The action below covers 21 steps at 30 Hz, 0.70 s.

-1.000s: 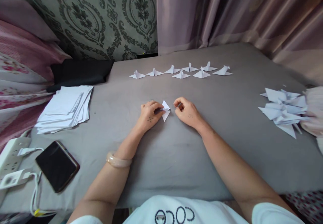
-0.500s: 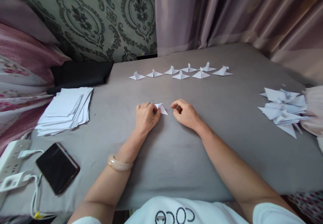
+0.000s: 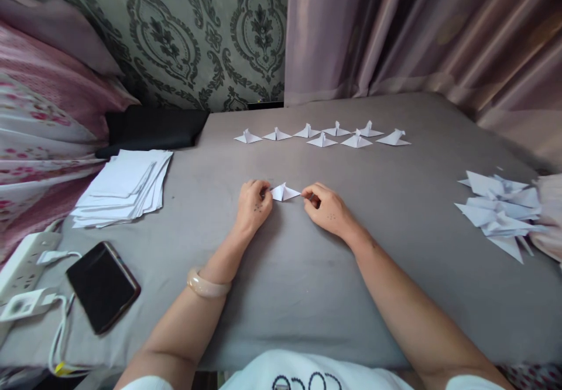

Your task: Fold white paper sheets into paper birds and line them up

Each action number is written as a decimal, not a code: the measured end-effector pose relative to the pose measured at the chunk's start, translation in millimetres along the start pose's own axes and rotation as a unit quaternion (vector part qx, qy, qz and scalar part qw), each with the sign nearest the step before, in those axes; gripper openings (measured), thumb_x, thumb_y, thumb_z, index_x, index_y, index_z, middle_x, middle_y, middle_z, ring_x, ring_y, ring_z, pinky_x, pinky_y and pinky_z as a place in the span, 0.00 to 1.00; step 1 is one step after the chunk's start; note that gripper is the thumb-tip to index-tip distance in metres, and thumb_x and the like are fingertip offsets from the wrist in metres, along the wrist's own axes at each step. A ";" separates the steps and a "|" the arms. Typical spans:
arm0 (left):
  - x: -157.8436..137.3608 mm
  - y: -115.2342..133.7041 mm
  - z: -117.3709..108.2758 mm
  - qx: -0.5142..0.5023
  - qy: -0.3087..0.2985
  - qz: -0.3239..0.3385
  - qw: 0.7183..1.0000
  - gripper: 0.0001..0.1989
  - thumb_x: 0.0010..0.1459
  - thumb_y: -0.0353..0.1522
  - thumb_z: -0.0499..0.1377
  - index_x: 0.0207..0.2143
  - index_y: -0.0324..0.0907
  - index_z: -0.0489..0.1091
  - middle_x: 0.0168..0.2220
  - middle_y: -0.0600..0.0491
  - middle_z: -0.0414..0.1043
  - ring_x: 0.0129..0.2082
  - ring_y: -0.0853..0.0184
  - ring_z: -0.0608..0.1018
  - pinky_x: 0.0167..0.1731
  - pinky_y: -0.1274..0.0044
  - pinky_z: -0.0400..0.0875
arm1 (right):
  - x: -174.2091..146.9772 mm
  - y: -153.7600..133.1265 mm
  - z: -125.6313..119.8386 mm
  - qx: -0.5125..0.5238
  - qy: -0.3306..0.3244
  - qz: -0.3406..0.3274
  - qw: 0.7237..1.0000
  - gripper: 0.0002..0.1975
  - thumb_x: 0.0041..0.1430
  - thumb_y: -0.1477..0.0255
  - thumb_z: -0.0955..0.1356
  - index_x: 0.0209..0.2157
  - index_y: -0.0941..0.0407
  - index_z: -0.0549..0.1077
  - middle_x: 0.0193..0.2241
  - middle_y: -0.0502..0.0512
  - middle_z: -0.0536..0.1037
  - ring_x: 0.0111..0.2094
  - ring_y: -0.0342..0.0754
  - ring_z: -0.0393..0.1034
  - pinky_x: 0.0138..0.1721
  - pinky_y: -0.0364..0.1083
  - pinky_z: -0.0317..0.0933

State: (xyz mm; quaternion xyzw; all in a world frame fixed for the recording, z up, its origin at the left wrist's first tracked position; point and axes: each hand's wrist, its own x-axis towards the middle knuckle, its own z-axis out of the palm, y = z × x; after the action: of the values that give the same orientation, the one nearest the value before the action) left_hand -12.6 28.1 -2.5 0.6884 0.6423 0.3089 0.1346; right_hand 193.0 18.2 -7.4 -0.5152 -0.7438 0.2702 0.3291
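A small white folded paper bird (image 3: 285, 192) sits between my hands at the middle of the table, its wings spread and a raised fold at its centre. My left hand (image 3: 255, 202) is closed, thumb and fingers pinching the bird's left wing tip. At the right wing tip, my right hand (image 3: 324, 204) is closed in a pinch too. Farther back, several similar paper birds (image 3: 322, 140) stand in a loose double row.
On the left lie a stack of white paper sheets (image 3: 118, 194), a black folder-like item (image 3: 153, 127), a phone (image 3: 103, 286) and a white power strip (image 3: 26, 267) with cables. A pile of larger folded papers (image 3: 500, 208) lies at the right edge of the grey-covered table (image 3: 298, 302).
My right hand has closed onto the bird's right wing tip. My left hand's grip has shifted to the left wing tip, and the bird shows more fully. The view has tilted slightly.
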 end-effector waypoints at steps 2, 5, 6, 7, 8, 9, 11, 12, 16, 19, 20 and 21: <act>-1.0 0.0 1.9 -0.006 -0.024 0.000 1.000 0.08 0.55 0.27 0.53 0.33 0.41 0.72 0.33 0.49 0.74 0.35 0.64 0.75 0.40 0.72 0.68 | -0.3 -1.9 -0.1 -0.006 0.001 -0.002 1.000 0.06 0.55 0.75 0.65 0.35 0.53 0.71 0.33 0.50 0.74 0.27 0.42 0.67 0.34 0.44 0.61; -4.6 4.9 4.6 -0.013 -0.045 -0.008 0.999 0.07 0.55 0.28 0.54 0.32 0.40 0.73 0.31 0.49 0.76 0.31 0.66 0.76 0.35 0.75 0.69 | -0.6 -5.1 -0.4 -0.012 0.005 -0.003 1.000 0.04 0.57 0.73 0.66 0.35 0.53 0.72 0.33 0.50 0.74 0.27 0.42 0.68 0.35 0.45 0.62; -6.0 7.1 5.3 -0.016 -0.050 -0.012 0.999 0.07 0.55 0.28 0.55 0.32 0.41 0.74 0.30 0.50 0.76 0.29 0.66 0.76 0.33 0.75 0.68 | -0.7 -5.9 -0.4 -0.014 0.007 -0.003 1.000 0.03 0.57 0.72 0.66 0.35 0.53 0.72 0.33 0.50 0.74 0.27 0.42 0.67 0.35 0.45 0.62; -7.4 9.3 6.0 -0.020 -0.055 -0.016 0.998 0.07 0.55 0.29 0.56 0.33 0.41 0.74 0.28 0.51 0.77 0.28 0.66 0.76 0.31 0.76 0.68 | -0.9 -6.5 -0.4 -0.016 0.009 -0.002 1.000 0.03 0.57 0.71 0.67 0.35 0.53 0.72 0.33 0.50 0.74 0.27 0.42 0.67 0.35 0.45 0.62; -8.7 11.5 6.7 -0.025 -0.060 -0.021 0.998 0.07 0.55 0.30 0.56 0.33 0.41 0.74 0.28 0.51 0.77 0.27 0.66 0.76 0.29 0.76 0.68 | -1.0 -6.8 -0.1 -0.019 0.009 0.000 1.000 0.04 0.57 0.69 0.68 0.35 0.53 0.72 0.34 0.50 0.74 0.28 0.42 0.67 0.36 0.45 0.62; -9.9 13.7 7.2 -0.031 -0.064 -0.025 0.997 0.07 0.55 0.31 0.56 0.33 0.41 0.75 0.27 0.51 0.77 0.27 0.66 0.77 0.28 0.76 0.67 | -1.1 -6.7 0.3 -0.022 0.010 0.001 1.000 0.05 0.57 0.68 0.68 0.35 0.53 0.72 0.34 0.50 0.74 0.28 0.43 0.68 0.36 0.45 0.62; -12.0 18.0 8.0 -0.045 -0.070 -0.033 0.996 0.08 0.56 0.31 0.56 0.33 0.41 0.75 0.27 0.51 0.78 0.26 0.66 0.78 0.27 0.77 0.68 | -0.9 -5.9 1.9 -0.030 0.009 0.006 1.000 0.07 0.57 0.65 0.69 0.36 0.52 0.72 0.35 0.51 0.74 0.29 0.44 0.68 0.36 0.46 0.62; -12.9 20.1 8.2 -0.056 -0.074 -0.037 0.995 0.08 0.56 0.31 0.56 0.32 0.41 0.75 0.27 0.51 0.79 0.26 0.66 0.78 0.27 0.77 0.68 | -0.6 -5.3 2.9 -0.034 0.009 0.009 0.999 0.08 0.57 0.65 0.69 0.37 0.52 0.72 0.36 0.51 0.74 0.30 0.44 0.68 0.36 0.46 0.62; -14.3 26.0 8.2 -0.103 -0.095 -0.068 0.988 0.07 0.55 0.30 0.56 0.30 0.41 0.74 0.26 0.52 0.78 0.26 0.66 0.78 0.26 0.77 0.67 | 2.7 -3.2 7.4 -0.057 0.003 0.024 0.998 0.08 0.58 0.65 0.69 0.39 0.52 0.73 0.39 0.52 0.75 0.31 0.45 0.68 0.36 0.46 0.61; -13.7 26.0 8.1 -0.109 -0.099 -0.086 0.985 0.05 0.53 0.29 0.57 0.32 0.41 0.72 0.26 0.53 0.76 0.26 0.67 0.76 0.27 0.77 0.67 | 5.4 -2.7 8.9 -0.073 -0.012 0.025 0.997 0.07 0.59 0.68 0.68 0.39 0.52 0.74 0.39 0.53 0.75 0.33 0.45 0.68 0.36 0.46 0.60; -13.3 25.1 8.1 -0.106 -0.089 -0.083 0.987 0.06 0.52 0.29 0.58 0.35 0.41 0.71 0.28 0.53 0.76 0.28 0.66 0.76 0.28 0.76 0.67 | 6.1 -2.6 9.0 -0.075 -0.017 0.023 0.997 0.06 0.60 0.68 0.67 0.38 0.52 0.74 0.39 0.53 0.75 0.32 0.45 0.68 0.36 0.46 0.60; -12.9 23.8 8.2 -0.101 -0.073 -0.071 0.990 0.10 0.51 0.29 0.59 0.38 0.40 0.70 0.31 0.51 0.75 0.30 0.66 0.75 0.31 0.75 0.68 | 6.6 -2.4 8.8 -0.076 -0.021 0.021 0.997 0.06 0.61 0.69 0.66 0.38 0.52 0.75 0.39 0.53 0.74 0.32 0.45 0.68 0.36 0.46 0.60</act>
State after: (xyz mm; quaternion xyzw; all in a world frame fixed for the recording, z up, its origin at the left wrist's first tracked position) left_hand 11.6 14.1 1.8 0.6445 0.6434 0.3107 0.2722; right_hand 183.2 23.1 -9.8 -0.5484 -0.7579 0.2308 0.2676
